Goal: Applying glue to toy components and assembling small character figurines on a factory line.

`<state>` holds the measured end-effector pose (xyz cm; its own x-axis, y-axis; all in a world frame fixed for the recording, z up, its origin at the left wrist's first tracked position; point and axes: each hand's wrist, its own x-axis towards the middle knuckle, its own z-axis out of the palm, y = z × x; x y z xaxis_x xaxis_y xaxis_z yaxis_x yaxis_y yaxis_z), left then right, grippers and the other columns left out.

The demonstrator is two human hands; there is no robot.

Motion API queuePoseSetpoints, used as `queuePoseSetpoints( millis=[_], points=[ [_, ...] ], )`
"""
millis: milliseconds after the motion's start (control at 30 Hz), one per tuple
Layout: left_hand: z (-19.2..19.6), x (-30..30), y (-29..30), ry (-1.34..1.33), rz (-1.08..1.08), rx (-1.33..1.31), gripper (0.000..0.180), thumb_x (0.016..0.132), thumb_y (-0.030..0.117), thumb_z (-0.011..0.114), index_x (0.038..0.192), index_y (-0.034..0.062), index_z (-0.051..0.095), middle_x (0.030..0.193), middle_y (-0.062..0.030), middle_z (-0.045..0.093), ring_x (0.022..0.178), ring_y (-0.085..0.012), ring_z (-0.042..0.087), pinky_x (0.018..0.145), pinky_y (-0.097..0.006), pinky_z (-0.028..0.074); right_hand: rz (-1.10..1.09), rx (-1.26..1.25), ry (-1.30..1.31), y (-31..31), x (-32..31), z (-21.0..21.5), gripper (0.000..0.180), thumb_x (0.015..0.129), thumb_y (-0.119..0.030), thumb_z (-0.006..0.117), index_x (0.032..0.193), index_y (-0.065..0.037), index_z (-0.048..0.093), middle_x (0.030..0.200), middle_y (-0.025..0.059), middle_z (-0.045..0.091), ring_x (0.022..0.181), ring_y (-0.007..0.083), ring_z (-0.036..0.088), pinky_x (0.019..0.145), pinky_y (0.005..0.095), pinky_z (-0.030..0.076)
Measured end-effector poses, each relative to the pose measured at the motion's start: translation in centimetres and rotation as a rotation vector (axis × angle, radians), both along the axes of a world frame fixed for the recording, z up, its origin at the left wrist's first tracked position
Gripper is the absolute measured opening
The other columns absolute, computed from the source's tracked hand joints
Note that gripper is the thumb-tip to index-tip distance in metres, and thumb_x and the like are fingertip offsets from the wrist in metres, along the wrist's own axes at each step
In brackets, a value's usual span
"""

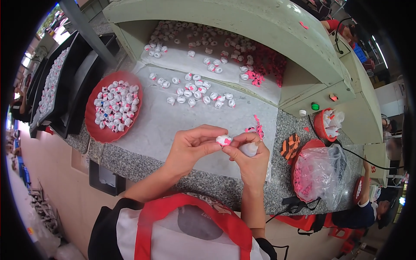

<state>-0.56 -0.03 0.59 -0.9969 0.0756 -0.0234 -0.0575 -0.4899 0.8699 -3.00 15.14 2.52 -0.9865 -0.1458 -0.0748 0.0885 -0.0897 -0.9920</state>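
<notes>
Head view: the left hand (190, 149) and right hand (249, 158) pinch one small white spool (224, 140) with a pink tag between closed fingers, above the table (173, 171). Steady it with the left; keep the right fingertips fine and close.
</notes>
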Motion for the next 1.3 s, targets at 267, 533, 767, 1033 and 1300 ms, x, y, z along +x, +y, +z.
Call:
queuePoseSetpoints(
  millis=[267, 533, 767, 1033, 1300],
  points=[
    [0.2, 0.4, 1.3, 0.195, 0.118, -0.137, 0.027, 0.076, -0.01, 0.053, 0.102, -0.0057, 0.055, 0.106, -0.0146, 0.053, 0.098, -0.0198, 0.053, 0.084, -0.029, 0.045, 0.094, 0.107, 0.158, 0.9, -0.3, 0.0, 0.021, 0.067, 0.005, 0.067, 0.087, 0.0, 0.062, 0.073, 0.0023, 0.056, 0.065, 0.0061, 0.051, 0.058, 0.0185, 0.041],
    [-0.6, -0.2, 0.4, -0.088, 0.03, 0.063, 0.026, 0.077, -0.002, 0.057, 0.103, -0.0038, 0.054, 0.089, -0.0097, 0.059, 0.088, -0.0166, 0.057, 0.077, -0.027, 0.047, 0.118, 0.1, 0.248, 0.5, -0.2, -0.6, 0.023, 0.067, 0.007, 0.064, 0.089, -0.001, 0.061, 0.077, 0.0041, 0.057, 0.065, 0.0067, 0.052, 0.057, 0.0193, 0.041],
    [0.6, 0.6, 0.3, -0.05, 0.037, 0.007, 0.034, 0.078, 0.0, 0.057, 0.11, -0.003, 0.047, 0.089, -0.0096, 0.059, 0.084, -0.0149, 0.058, 0.072, -0.026, 0.048, 0.016, -0.05, 0.154, 0.1, 0.7, 0.0, 0.023, 0.064, 0.008, 0.066, 0.083, 0.0, 0.056, 0.091, 0.0138, 0.059, 0.067, 0.0107, 0.056, 0.053, 0.0196, 0.044],
    [-0.1, 0.6, 1.0, 0.009, -0.098, 0.005, 0.025, 0.077, -0.002, 0.057, 0.101, -0.0043, 0.054, 0.093, -0.0118, 0.058, 0.088, -0.0196, 0.058, 0.075, -0.028, 0.049, 0.08, -0.119, 0.251, 2.0, 0.5, -1.9, 0.022, 0.062, 0.007, 0.069, 0.078, 0.0, 0.057, 0.09, 0.014, 0.059, 0.067, 0.0109, 0.056, 0.049, 0.0193, 0.044],
    [-0.7, -0.1, 2.7, -0.136, -0.145, 0.144, 0.026, 0.078, -0.002, 0.055, 0.104, -0.0011, 0.054, 0.104, -0.0146, 0.056, 0.094, -0.0255, 0.057, 0.08, -0.031, 0.048, -0.641, 1.39, 0.339, 11.6, -2.8, -5.9, 0.021, 0.07, -0.015, 0.064, 0.088, -0.004, 0.06, 0.091, 0.0139, 0.06, 0.069, 0.0277, 0.06, 0.06, 0.0371, 0.047]
  ],
)
